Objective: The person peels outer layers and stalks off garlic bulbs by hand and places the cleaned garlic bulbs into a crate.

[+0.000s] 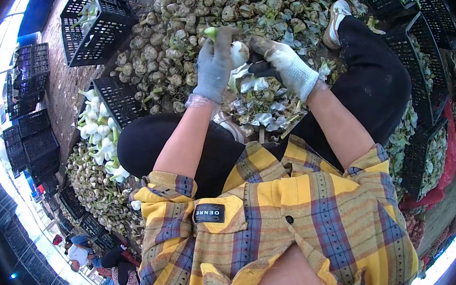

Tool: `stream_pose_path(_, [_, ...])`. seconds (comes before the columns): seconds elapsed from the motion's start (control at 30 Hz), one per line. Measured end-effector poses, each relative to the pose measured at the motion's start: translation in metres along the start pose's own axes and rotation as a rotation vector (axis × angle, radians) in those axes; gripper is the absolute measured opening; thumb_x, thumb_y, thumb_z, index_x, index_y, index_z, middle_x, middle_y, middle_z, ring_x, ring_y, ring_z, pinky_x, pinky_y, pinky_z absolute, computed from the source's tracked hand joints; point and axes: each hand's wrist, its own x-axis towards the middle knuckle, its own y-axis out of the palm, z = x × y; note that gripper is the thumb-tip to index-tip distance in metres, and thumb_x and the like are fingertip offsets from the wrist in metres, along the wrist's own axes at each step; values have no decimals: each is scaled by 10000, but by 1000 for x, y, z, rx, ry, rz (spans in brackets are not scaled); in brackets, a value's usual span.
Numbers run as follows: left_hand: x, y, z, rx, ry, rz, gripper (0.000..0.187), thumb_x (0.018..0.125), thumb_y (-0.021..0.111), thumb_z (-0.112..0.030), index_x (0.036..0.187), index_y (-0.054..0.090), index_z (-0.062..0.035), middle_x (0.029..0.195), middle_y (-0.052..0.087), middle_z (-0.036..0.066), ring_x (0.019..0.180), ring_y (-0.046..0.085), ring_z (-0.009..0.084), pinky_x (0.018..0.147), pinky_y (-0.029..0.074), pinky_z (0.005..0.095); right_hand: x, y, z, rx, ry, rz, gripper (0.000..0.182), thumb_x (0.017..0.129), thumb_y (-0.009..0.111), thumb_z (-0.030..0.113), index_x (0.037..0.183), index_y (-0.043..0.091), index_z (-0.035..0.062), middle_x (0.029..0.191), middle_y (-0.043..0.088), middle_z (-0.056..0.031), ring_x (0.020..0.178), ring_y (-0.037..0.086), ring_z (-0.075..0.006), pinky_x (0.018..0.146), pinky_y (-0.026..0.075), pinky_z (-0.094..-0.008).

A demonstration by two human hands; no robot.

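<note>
A peeled white garlic bulb [239, 54] with a short green stem is held in my left hand [213, 70], which wears a grey glove and is closed around it. The stem end pokes out past the fingers. Close beside the bulb is my right hand [289, 67], in a white glove with dirty fingertips. Its fingers are curled around a black object [263, 70], mostly hidden, whose kind I cannot make out. Beneath both hands lie loose garlic skins [263, 119] and trimmings. A large heap of unpeeled garlic bulbs [176, 46] spreads out ahead.
Left of my knee, a black crate [118, 100] stands by white peeled garlic [96, 129]. Another black crate [97, 37] is farther off. More crates [419, 66] line the right side, near a red sack [441, 162]. People [88, 252] sit at the lower left.
</note>
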Motion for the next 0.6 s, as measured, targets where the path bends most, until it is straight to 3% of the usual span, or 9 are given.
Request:
stream_pose_path(0.03, [0, 2, 6, -25, 70, -5, 573, 834, 542, -555, 1062, 575, -30, 866, 571, 24, 786, 530, 98, 677, 448, 229, -5, 5, 8, 38, 57, -7, 254, 882, 532, 204, 1008, 590, -9, 837, 622, -62, 717, 585, -119, 611, 479, -265])
stream_pose_path(0.13, [0, 4, 12, 176, 225, 5, 537, 893, 458, -525, 1065, 595, -36, 909, 583, 18, 781, 535, 65, 677, 456, 219, -14, 17, 24, 48, 144, -69, 228, 848, 619, 193, 958, 604, -6, 815, 629, -56, 658, 597, -121, 560, 489, -253])
stream_pose_path(0.27, [-5, 8, 7, 124, 120, 4, 532, 894, 462, -520, 1068, 595, -36, 946, 587, 25, 839, 538, 88, 723, 450, 238, -16, 8, 25, 79, 171, 1, 223, 829, 646, 178, 914, 609, -25, 762, 632, -68, 598, 598, -129, 523, 490, -264])
stream_pose_path(0.37, [-1, 6, 13, 222, 266, 35, 536, 892, 468, -520, 1065, 597, -30, 964, 591, 30, 852, 536, 100, 752, 445, 252, -17, 5, 26, 20, 154, 1, 222, 829, 638, 157, 922, 601, -42, 768, 634, -88, 596, 608, -142, 525, 496, -270])
stream_pose_path(0.6, [-4, 8, 9, 214, 256, 13, 547, 875, 498, -524, 1058, 595, -19, 955, 586, 31, 843, 525, 96, 740, 444, 254, -19, 5, 25, 29, 138, -5, 222, 835, 613, 127, 948, 591, -63, 790, 633, -111, 628, 628, -168, 545, 511, -281])
